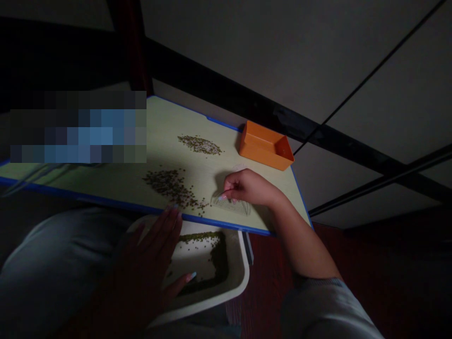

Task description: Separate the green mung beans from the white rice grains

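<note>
My right hand (247, 186) is over the table with its thumb and fingers pinched on a clear, half-round plastic protractor (242, 207), whose straight edge faces me. Just left of it, a loose pile of small brown-green grains (169, 186) is spread near the table's front edge. My left hand (151, 266) is open, fingers stretched out to the table edge below that pile, thumb apart. Beneath it is a white basin (243, 268), partly covered by the hand and arm. More green grains (221, 261) lie along the basin's inner sides.
A second, smaller grain pile (199, 144) lies farther back on the pale, blue-edged table (165, 113). An orange open box (263, 155) stands at the back right corner. Wire-like rods (35, 176) cross the left front edge beside a blurred-out patch. Light cabinet panels (282, 56) rise behind.
</note>
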A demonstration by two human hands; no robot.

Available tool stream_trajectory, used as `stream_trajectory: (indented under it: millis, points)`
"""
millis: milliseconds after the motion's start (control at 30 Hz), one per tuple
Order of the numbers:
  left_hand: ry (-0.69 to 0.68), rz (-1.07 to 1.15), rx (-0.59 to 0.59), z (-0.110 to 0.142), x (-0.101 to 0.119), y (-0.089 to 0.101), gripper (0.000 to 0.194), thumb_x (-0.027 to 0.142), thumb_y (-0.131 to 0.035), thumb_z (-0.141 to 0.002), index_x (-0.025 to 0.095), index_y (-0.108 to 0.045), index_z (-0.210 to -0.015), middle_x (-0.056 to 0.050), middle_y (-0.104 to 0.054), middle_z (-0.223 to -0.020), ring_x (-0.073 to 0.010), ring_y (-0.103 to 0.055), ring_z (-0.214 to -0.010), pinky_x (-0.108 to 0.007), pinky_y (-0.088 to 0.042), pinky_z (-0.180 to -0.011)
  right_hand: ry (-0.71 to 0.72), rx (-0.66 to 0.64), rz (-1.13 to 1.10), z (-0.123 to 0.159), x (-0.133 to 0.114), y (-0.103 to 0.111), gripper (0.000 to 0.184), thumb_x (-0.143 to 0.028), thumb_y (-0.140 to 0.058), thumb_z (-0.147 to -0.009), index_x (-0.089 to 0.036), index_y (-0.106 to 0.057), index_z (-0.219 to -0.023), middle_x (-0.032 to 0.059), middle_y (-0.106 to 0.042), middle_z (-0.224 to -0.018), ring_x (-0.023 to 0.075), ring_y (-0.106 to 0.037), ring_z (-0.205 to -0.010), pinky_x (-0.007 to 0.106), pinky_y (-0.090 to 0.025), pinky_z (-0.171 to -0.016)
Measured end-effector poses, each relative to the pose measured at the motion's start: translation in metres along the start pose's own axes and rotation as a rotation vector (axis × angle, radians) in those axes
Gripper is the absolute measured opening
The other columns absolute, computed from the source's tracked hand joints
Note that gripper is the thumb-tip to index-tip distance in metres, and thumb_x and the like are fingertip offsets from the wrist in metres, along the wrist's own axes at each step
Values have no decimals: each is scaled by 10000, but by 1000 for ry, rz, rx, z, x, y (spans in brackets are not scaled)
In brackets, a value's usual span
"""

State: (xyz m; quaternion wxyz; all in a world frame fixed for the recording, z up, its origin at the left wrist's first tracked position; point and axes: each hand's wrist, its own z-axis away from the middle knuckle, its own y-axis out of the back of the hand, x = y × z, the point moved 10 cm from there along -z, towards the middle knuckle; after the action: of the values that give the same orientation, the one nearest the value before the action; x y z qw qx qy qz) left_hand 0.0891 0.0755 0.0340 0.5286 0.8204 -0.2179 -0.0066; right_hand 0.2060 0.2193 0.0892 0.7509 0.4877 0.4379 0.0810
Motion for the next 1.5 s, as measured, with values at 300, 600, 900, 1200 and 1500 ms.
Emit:
stream_trajectory:
  millis: [300,600,900,1200,1500]
  points:
    - [-10,3,34,-1,2,4,925,724,-424,-707,218,-171,-1440,-113,-368,-1495,-259,-353,-1377,-456,-270,-1114,-14,60,93,-3,2,4,158,-268,-634,-812,-151,-592,-716,-38,-585,-580,63,-444,-557,228,-265,-594]
    - [3,-20,-32,-1,2,1,984,690,-521,-675,208,-143,-1445,-130,-356,-1497,-277,-347,-1379,-459,-267,-1121,55,21,19,-3,-3,-3,188,-306,-621,-813,-155,-571,-713,-48,-565,-570,62,-436,-536,219,-262,-586]
    - [3,5,-10,-2,4,5,949,668,-511,-694,204,-158,-1443,-130,-369,-1491,-272,-354,-1375,-450,-284,-1109,109,-8,-8,-3,-11,-8,213,-309,-621,-823,-150,-552,-700,-53,-545,-565,61,-427,-536,219,-263,-586]
    - [6,-7,-27,-2,2,2,976,675,-531,-674,214,-147,-1445,-125,-363,-1495,-272,-342,-1382,-447,-276,-1114,151,11,21,2,-19,-5,206,-293,-627,-816,-158,-545,-684,-66,-484,-584,58,-383,-551,216,-247,-582]
    - [-33,-36,-17,1,4,2,923,676,-471,-719,175,-180,-1437,-137,-330,-1513,-286,-331,-1386,-465,-274,-1122,105,-68,14,0,-13,-13,185,-275,-644,-809,-154,-574,-687,-60,-521,-574,66,-403,-559,215,-247,-590]
